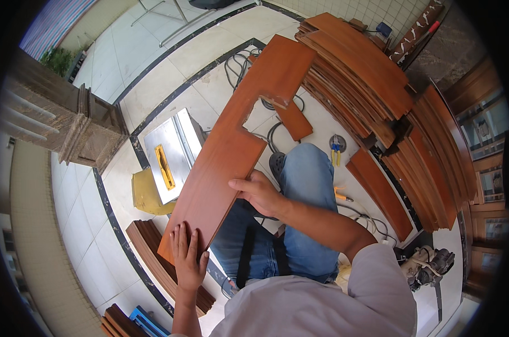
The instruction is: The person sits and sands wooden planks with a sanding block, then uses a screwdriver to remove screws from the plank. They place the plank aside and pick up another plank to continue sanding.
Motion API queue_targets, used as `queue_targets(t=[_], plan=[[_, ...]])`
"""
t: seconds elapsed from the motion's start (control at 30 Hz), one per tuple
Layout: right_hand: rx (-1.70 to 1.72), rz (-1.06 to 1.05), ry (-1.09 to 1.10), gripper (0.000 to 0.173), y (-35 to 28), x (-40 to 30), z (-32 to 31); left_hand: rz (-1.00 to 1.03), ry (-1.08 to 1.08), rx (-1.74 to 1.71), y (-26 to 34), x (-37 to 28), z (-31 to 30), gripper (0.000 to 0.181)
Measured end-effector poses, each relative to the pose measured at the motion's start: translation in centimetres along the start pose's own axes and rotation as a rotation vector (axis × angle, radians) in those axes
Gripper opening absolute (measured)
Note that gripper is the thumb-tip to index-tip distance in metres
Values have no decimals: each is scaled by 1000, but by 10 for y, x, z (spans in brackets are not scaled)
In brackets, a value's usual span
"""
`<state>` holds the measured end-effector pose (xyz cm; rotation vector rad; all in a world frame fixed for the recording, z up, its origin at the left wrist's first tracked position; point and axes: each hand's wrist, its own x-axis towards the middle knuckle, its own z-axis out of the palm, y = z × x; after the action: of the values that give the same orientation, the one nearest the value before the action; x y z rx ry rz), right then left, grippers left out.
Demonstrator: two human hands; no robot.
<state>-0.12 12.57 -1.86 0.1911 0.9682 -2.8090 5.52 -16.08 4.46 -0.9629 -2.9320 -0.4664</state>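
Observation:
A long reddish-brown wooden floorboard point(220, 147) lies slanted across my lap, with a rectangular notch cut into its right edge. My right hand point(258, 191) grips that edge below the notch, thumb on the upper face. My left hand point(188, 255) rests on the near end of the board, fingers spread and palm down. Left of the board stands a table saw with a metal top point(163, 156) and a yellow insert point(165, 167). A short wooden offcut point(293, 120) lies on the floor beyond the notch.
Stacked floorboards point(355, 63) fill the right side. Pliers point(335, 156) lie on a circular saw blade point(343, 143). A loose board point(378, 193) and cables point(374, 223) are on the tiles. More boards point(153, 252) lie at the left, near a stone pillar point(85, 126).

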Motion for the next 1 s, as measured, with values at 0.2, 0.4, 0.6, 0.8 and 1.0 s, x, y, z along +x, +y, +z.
queue_targets(t=[0.2,0.4,0.6,0.8,1.0], plan=[[43,-42,-109,29,-20,-10,-2,-278,136,-35,-10,37,-25,63],[35,-47,-214,33,-19,-9,-3,-393,141,-237,-8,68,-43,36],[-81,-120,-297,33,-33,-16,-2,-343,197,-447,-10,76,-33,44],[-847,-153,-264,34,-74,-34,-1,-546,188,-782,-41,34,-7,41],[-403,-369,277,33,-99,-84,-88,-629,311,-736,-3,42,10,46]])
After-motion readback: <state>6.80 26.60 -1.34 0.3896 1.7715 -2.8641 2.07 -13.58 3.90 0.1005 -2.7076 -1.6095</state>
